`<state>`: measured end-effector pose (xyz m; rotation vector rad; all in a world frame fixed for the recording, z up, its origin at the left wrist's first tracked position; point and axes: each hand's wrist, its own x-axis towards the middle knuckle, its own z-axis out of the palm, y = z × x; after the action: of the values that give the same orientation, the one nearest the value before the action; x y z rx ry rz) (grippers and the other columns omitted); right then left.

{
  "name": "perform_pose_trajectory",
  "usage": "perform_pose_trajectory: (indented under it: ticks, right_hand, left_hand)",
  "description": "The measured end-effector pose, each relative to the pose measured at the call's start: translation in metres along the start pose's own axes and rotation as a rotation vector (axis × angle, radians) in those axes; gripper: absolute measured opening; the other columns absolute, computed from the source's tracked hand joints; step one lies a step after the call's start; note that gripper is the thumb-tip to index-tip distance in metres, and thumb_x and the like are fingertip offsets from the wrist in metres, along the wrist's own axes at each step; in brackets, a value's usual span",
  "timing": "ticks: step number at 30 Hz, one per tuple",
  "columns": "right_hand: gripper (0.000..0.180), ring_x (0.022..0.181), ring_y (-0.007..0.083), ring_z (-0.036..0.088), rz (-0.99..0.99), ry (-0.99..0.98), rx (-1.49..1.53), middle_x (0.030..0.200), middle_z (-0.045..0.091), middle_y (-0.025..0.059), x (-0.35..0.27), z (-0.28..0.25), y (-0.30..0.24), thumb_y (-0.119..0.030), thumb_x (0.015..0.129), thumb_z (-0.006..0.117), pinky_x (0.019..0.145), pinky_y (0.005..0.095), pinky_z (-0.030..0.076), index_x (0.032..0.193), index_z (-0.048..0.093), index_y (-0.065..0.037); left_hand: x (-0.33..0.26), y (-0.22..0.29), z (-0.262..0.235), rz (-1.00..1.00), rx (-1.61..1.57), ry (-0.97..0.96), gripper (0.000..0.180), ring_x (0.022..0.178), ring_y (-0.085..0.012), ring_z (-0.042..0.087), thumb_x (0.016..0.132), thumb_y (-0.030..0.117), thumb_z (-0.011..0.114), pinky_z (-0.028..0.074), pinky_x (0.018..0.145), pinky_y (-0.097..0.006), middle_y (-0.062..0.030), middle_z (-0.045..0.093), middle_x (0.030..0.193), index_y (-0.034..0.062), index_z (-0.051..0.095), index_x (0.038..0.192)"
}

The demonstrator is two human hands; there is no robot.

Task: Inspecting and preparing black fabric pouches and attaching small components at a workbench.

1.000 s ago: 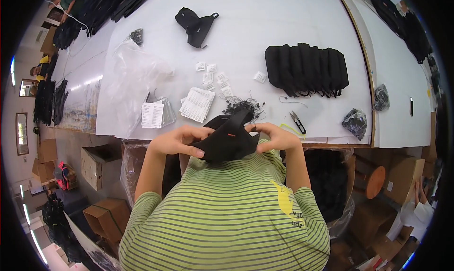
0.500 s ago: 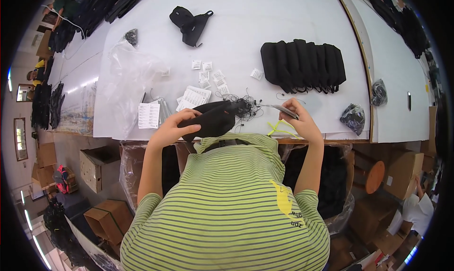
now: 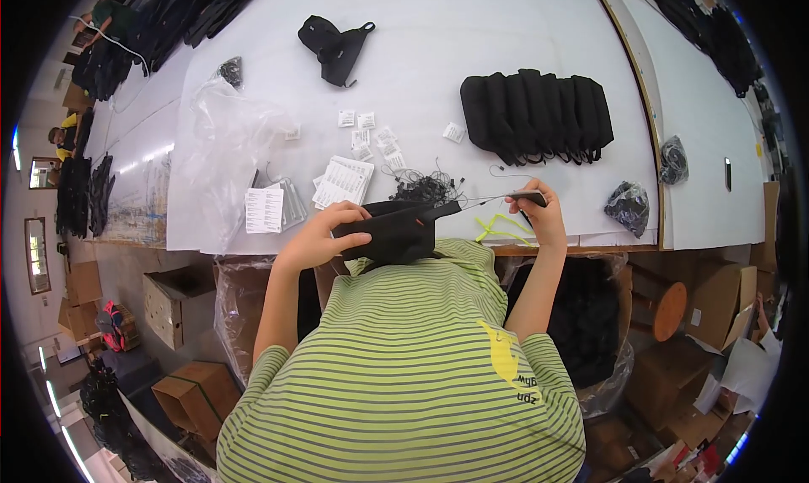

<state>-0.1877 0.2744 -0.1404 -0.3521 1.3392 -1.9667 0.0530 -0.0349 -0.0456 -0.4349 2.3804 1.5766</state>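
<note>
My left hand (image 3: 324, 237) grips a black fabric pouch (image 3: 392, 237) by its left side, low over the table's near edge. A narrow strap end sticks out of the pouch to the right. My right hand (image 3: 546, 218) pinches a dark hang tag (image 3: 527, 197). Its thin string (image 3: 484, 201) stretches straight from the tag to that strap end. Just behind the pouch lies a tangled heap of black tag strings (image 3: 424, 185). Stacks of white printed cards (image 3: 345, 182) are left of the heap. A neon yellow cord (image 3: 504, 228) lies between my hands.
Black pouches (image 3: 535, 117) stand in a row at the right, another black piece (image 3: 335, 52) lies farther back. Small white packets (image 3: 362, 138) are scattered mid-table. A clear plastic sheet (image 3: 223, 138) spreads at left, a bagged black bundle (image 3: 628, 208) at right. A wooden stool (image 3: 670, 311) is below.
The pouch has shifted slightly right and turned, its strap now pointing at my right hand. My right hand has tilted the tag, and the string runs straighter.
</note>
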Motion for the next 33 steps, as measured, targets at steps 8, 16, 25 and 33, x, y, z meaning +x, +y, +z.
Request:
perform_pose_trajectory:
  ticks: [8,16,25,33]
  right_hand:
    - [0.025,0.054,0.0107,0.040,-0.005,0.508,0.935,0.063,0.051,0.0013,0.008,0.036,0.011,-0.028,0.090,0.062,0.051,0.0247,0.035,0.077,0.057,-0.007]
    - [0.042,0.043,0.0092,0.025,0.163,0.542,0.589,0.051,0.024,-0.0038,0.022,0.087,0.030,-0.040,0.091,0.059,0.044,0.0256,0.024,0.065,0.044,-0.011]
    - [0.033,0.041,0.0019,0.027,-0.050,0.387,-0.006,0.047,0.036,-0.0089,0.028,0.099,-0.012,-0.028,0.090,0.064,0.042,0.0228,0.022,0.069,0.057,-0.005]
    - [0.034,0.053,0.0273,0.058,-0.269,-0.365,-1.468,0.055,0.056,0.0140,0.016,0.133,-0.052,-0.035,0.078,0.071,0.055,0.0346,0.046,0.069,0.066,-0.002]
  left_hand:
    - [0.010,0.018,0.015,0.080,0.133,0.020,0.031,0.102,-0.0234,0.054,0.082,0.027,0.068,0.043,0.088,-0.032,-0.0078,0.060,0.107,0.0034,0.064,0.101]
    - [0.012,0.042,0.018,0.137,0.282,-0.008,0.028,0.099,-0.0231,0.055,0.081,0.026,0.068,0.043,0.088,-0.033,-0.0067,0.063,0.103,0.0032,0.065,0.098]
    - [0.010,0.036,0.018,0.064,0.229,0.046,0.025,0.104,-0.0292,0.053,0.080,0.023,0.069,0.042,0.089,-0.037,-0.0096,0.060,0.106,0.0046,0.064,0.096]
    - [0.031,0.060,0.028,0.379,0.574,0.031,0.021,0.115,-0.0316,0.047,0.077,0.022,0.070,0.039,0.096,-0.042,-0.0088,0.049,0.131,0.0066,0.063,0.090]
